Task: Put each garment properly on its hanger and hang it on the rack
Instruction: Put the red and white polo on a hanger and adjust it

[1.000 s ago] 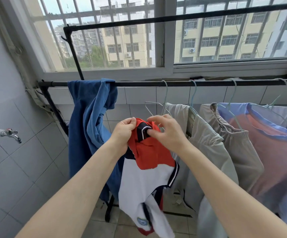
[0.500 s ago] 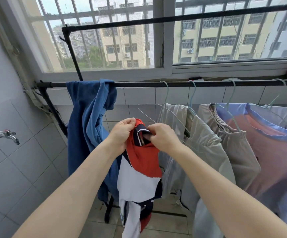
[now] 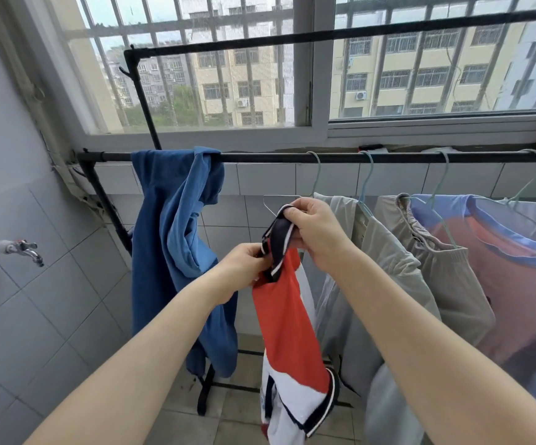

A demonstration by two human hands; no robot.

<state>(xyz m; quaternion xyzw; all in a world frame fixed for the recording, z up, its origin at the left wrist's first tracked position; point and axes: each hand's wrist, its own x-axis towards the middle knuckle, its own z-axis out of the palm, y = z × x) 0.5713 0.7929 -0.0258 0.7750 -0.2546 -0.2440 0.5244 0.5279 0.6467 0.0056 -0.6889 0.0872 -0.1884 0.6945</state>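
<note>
Head view: your left hand (image 3: 244, 268) pinches the navy, white-striped collar of the red, white and navy shirt (image 3: 287, 319), fingers curled on the lower part of the collar band. Your right hand (image 3: 316, 232) grips the upper part of the same collar, thumb and fingers closed round the fabric, and holds it higher than the left hand. The shirt hangs from both hands, in front of and below the black rack bar (image 3: 292, 157), apart from it. A pale wire hanger (image 3: 276, 200) shows just behind your right hand, its hook on the bar; whether it sits inside the shirt's collar cannot be determined. A blue garment (image 3: 173, 245) is draped over the bar to the left, without a hanger. To the right, a grey-beige garment (image 3: 398, 284) and an orange and blue shirt (image 3: 513, 277) hang on hangers from the bar. A tap (image 3: 24, 250) projects from the tiled wall at left.
</note>
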